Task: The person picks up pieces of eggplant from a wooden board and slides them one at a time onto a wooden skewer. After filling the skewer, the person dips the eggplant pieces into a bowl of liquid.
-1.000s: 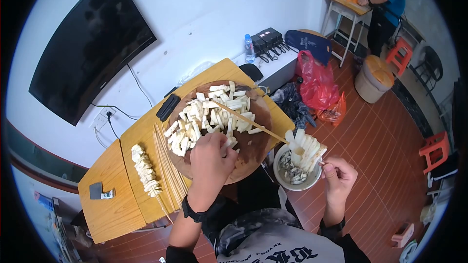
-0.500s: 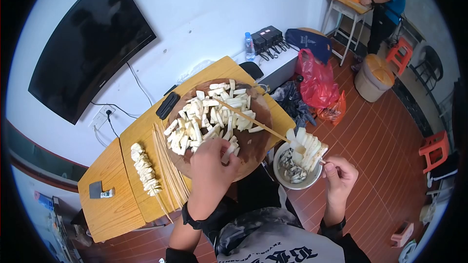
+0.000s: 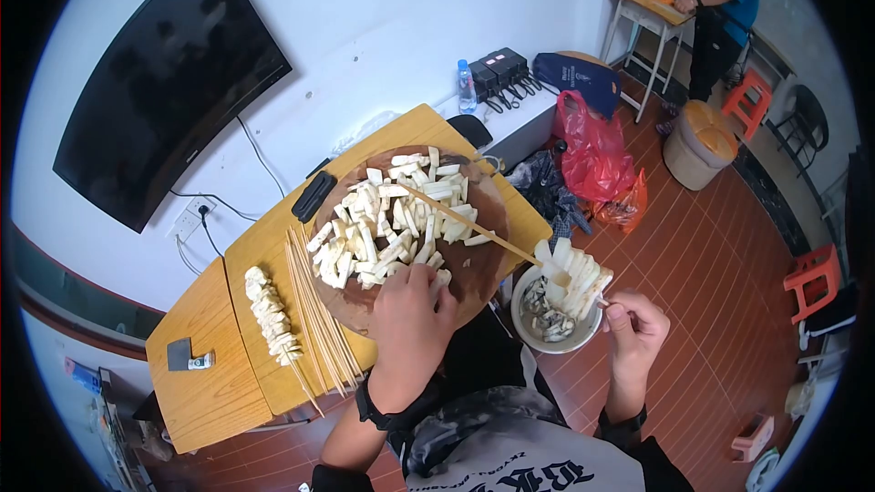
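My right hand pinches the near end of a bamboo skewer. Pale cut vegetable strips are threaded side by side on it close to my fingers, above a white bowl with dark and whitish pieces inside. The skewer's far end reaches over a round wooden chopping board. A heap of pale vegetable strips covers much of that board. At the heap's near edge, my left hand is closed, with a pale strip at its fingertips, partly hidden by the fingers.
Left of the board lie bare bamboo skewers and a loaded skewer on the wooden table. A black case sits behind them. Red plastic bags stand on the floor. A person works at a far desk.
My left hand has shifted slightly to the right, and its fingers have drawn lower and closer together at the heap's edge. My right hand and its skewer have barely moved.
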A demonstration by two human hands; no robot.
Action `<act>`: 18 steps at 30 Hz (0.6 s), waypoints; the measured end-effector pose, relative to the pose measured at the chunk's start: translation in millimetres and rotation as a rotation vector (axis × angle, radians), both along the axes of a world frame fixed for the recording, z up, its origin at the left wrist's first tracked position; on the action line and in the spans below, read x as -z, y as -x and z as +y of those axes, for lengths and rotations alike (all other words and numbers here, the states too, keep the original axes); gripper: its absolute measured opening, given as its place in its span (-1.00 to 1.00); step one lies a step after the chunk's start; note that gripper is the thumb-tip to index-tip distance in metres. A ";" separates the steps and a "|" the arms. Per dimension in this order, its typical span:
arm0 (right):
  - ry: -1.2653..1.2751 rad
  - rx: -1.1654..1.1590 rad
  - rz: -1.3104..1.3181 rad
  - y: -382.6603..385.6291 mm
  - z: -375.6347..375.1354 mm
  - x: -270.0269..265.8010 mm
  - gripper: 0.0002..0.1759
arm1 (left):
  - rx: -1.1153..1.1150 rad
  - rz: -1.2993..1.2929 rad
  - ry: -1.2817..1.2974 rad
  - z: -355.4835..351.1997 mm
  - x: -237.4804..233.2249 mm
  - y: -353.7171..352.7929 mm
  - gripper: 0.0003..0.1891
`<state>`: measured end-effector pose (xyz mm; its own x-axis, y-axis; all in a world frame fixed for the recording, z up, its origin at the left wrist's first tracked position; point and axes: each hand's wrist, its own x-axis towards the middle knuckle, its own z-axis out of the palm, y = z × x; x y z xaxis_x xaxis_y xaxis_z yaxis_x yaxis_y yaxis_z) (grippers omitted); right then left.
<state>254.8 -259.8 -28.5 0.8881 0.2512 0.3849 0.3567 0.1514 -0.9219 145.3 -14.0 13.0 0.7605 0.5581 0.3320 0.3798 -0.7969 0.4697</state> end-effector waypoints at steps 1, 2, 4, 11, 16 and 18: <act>0.002 -0.003 0.001 0.1 -0.1 0.2 -0.83 | 0.000 -0.001 -0.010 -0.5 0.7 0.0 -0.84; 0.004 -0.002 0.001 0.5 0.2 -0.1 -0.83 | 0.007 0.007 0.009 -0.9 1.3 0.1 -0.84; 0.006 0.000 0.000 0.9 2.0 -1.1 -0.83 | 0.021 0.022 0.045 -1.2 2.2 -0.4 -0.84; 0.012 -0.013 -0.003 0.9 2.6 -2.2 -0.82 | 0.039 -0.014 -0.049 -6.4 6.6 -3.3 -0.82; 0.024 0.019 -0.009 2.2 0.8 -4.1 -0.81 | 0.017 -0.096 0.001 8.4 -0.1 6.0 -0.82; 0.011 0.022 0.005 2.2 -0.8 -2.2 -0.82 | 0.015 -0.069 -0.027 13.3 -2.6 11.9 -0.83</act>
<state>252.6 -260.6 -26.3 0.8953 0.2358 0.3780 0.3555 0.1331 -0.9251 133.4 -0.7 15.6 0.7433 0.5371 0.3987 0.3354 -0.8149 0.4726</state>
